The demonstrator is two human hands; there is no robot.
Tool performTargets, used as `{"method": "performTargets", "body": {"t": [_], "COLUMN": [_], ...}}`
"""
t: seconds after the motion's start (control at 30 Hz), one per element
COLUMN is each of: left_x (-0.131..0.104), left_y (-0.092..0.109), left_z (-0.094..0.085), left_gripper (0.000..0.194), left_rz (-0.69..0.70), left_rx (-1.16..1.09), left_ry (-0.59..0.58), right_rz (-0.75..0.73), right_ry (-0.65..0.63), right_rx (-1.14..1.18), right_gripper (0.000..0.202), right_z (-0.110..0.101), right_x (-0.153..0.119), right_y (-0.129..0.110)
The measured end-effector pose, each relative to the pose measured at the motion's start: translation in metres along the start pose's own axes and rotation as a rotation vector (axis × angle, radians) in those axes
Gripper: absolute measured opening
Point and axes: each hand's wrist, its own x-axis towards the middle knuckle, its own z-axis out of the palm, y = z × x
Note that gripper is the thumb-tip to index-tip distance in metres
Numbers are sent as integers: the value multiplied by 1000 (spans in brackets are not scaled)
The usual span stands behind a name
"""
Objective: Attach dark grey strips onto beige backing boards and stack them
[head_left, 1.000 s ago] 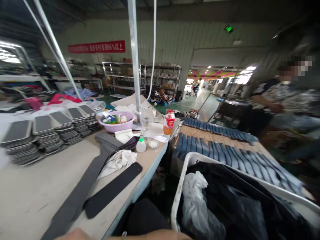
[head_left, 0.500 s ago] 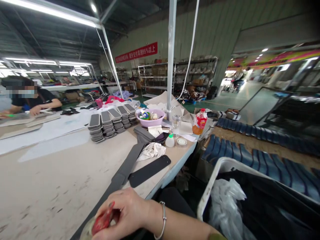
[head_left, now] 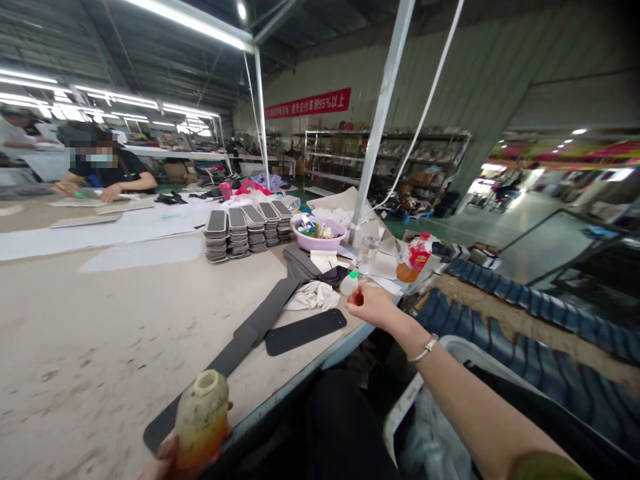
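My left hand [head_left: 166,459] is closed around a small, stained, yellowish plastic bottle [head_left: 203,417]. The bottle stands upright with its neck uncovered, and orange liquid shows low inside it. Out over the table's right edge, my right hand [head_left: 376,307] has its fingers closed on a red cap [head_left: 357,298], mostly hidden by the hand. Just behind those fingers is a small white bottle with a green top [head_left: 350,283]. A dark rounded strip [head_left: 306,332] lies left of my right hand, beside a crumpled white cloth [head_left: 315,297].
Stacked grey pieces [head_left: 238,233] and a lilac basin [head_left: 320,239] stand farther back, near a metal post [head_left: 383,120]. A glass jar [head_left: 369,253] and a red-labelled bottle [head_left: 416,257] are at the right. A white-rimmed bin [head_left: 400,413] sits below my right arm. A co-worker [head_left: 107,167] works far left.
My right hand has moved off the yellowish bottle, forward and right, with the red cap in it. The bottle's bare neck and my left hand now show. The view has shifted left.
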Motion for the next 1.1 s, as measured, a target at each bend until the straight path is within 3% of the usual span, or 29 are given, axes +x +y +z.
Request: {"method": "performTargets", "body": {"t": [0.1,0.23,0.47,0.6,0.8,1.1], "left_x": [-4,-12,-10,1,10,10], "left_y": [-4,-4,-5,-6,-3,-1], "left_z": [5,18,25,22,14,17], "left_gripper": [92,89,79,85,88,83], "left_rz": [45,41,81,92,5,8], "left_rx": [63,106,55,76,54,52], "left_ry": [29,1,1,-23,-61,-14], "right_rz": [43,36,32,34,0,-8], "right_ry": [-90,-180,-252,-242,-212,-117], "right_rx": [-159,-275,-380,-391,-333,-213], "right_gripper": [17,46,28,28,30,32], "right_z": [18,33,48,62,82,82], "right_x": [9,21,72,87,89,88], "right_y": [30,42,39,34,28,37]}}
